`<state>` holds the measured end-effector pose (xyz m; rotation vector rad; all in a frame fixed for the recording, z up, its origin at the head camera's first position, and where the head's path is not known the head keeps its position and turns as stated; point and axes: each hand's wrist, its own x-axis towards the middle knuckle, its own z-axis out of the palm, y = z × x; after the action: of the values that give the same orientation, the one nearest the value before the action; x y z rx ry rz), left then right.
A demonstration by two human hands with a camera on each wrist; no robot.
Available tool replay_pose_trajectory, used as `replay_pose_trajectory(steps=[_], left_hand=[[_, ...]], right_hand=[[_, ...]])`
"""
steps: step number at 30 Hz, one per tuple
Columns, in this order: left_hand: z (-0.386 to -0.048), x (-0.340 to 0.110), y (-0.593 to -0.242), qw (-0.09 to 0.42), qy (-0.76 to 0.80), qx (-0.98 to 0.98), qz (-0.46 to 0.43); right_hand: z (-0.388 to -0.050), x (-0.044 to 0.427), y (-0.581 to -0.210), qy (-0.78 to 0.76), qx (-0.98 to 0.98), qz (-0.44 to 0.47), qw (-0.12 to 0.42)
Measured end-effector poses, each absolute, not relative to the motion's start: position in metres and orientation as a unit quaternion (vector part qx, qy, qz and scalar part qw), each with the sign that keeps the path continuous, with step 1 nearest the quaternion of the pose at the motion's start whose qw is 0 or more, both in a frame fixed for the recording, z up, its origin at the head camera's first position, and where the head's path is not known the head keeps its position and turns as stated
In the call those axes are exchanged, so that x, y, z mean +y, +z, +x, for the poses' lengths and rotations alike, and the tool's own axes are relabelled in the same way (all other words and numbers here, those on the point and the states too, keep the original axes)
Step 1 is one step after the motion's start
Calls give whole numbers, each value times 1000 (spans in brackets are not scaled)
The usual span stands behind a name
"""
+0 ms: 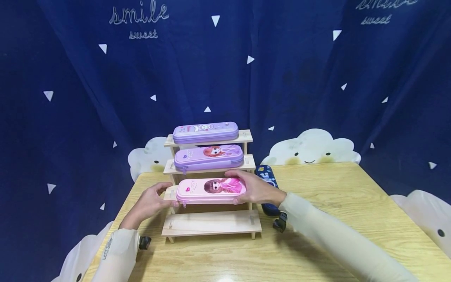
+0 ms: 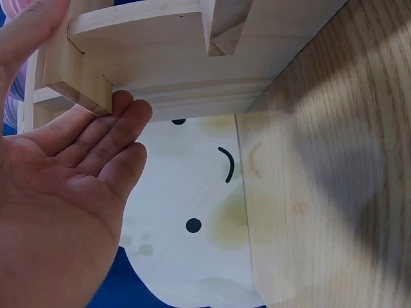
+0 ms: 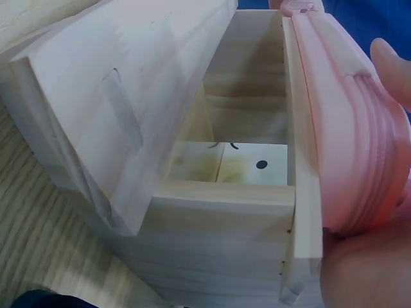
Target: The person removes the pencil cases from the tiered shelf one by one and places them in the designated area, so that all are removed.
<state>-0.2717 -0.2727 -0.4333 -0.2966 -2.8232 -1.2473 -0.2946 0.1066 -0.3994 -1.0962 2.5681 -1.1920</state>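
A pink pencil case (image 1: pixel 211 190) with a doll picture and a zip lies on the second-lowest shelf of a stepped wooden stand (image 1: pixel 211 224). My right hand (image 1: pixel 254 188) grips its right end, thumb at the front and fingers at the back; the right wrist view shows the case's pink side (image 3: pixel 347 128) against that shelf's edge. At the left end of the shelf is my left hand (image 1: pixel 149 203), its thumb tip near the case's zip corner. In the left wrist view its fingers (image 2: pixel 109 138) extend loosely beside the stand's wooden end.
Two purple pencil cases, one with a doll (image 1: pixel 208 157) and one with a rabbit (image 1: pixel 206 132), occupy the upper shelves. A dark blue case (image 1: pixel 266 176) lies on the table (image 1: pixel 324 203) right of the stand, partly behind my right forearm. A blue curtain (image 1: pixel 225 70) hangs behind.
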Motion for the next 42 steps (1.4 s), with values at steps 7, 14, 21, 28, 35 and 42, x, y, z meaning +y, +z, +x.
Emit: replay_pose_trajectory(steps=[7,14,21,28,35,42], left_hand=[[-272,-272,-433,24,-400,-911,-98],[-272,-271,-432,24,-398,-911,-103],[-271,-270,-432,23,-407,-908,-100],[-271,-270,-432,17,-405,-910,-93],[-271,-271,-432,19,-402,-911,-92],[-272,-272,-434,21,-399,-912,-89]], right_hand=[[-297,107,-401,-388,851,-347,65],[-298,106,-402,-380,860,-334,63],[-291,103,-403,-401,857,-318,53],[-282,105,-399,-419,854,-306,44],[-273,111,-379,-426,844,-326,30],[-265,122,-352,-437,834,-336,24]])
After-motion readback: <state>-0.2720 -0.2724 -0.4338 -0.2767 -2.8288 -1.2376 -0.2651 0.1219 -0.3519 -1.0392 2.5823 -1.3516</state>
